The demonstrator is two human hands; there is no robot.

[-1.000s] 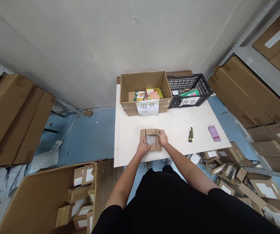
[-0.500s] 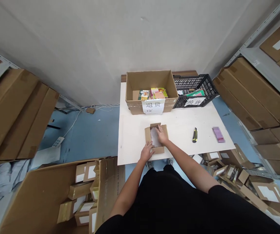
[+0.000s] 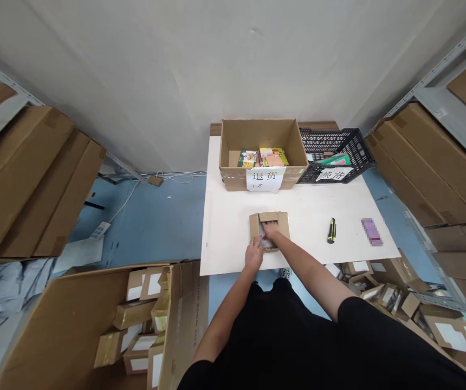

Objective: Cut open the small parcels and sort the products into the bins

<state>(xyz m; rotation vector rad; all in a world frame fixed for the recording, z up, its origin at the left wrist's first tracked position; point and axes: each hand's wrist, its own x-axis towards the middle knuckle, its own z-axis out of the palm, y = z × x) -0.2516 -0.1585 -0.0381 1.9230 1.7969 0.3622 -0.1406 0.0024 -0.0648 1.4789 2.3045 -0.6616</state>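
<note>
Your right hand (image 3: 271,227) was inside the carton (image 3: 254,223) on the table (image 3: 228,216)!
Left hand (image 3: 254,253) lay unclenched at its rim; the right's grip (hidden) couldn't be told. It looked light, stiffish, best held by side walls.

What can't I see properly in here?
All in the head view:
Small box: the right hand and its forearm cover part of the inside, so I can't tell everything that's in there.
Purple thing: blurred into squares.
Knife: too small to tell if any blade is out.
Crate: its front and sign hide the bottom.
Left shelf's boxes: cut off by the picture's left edge.
</note>
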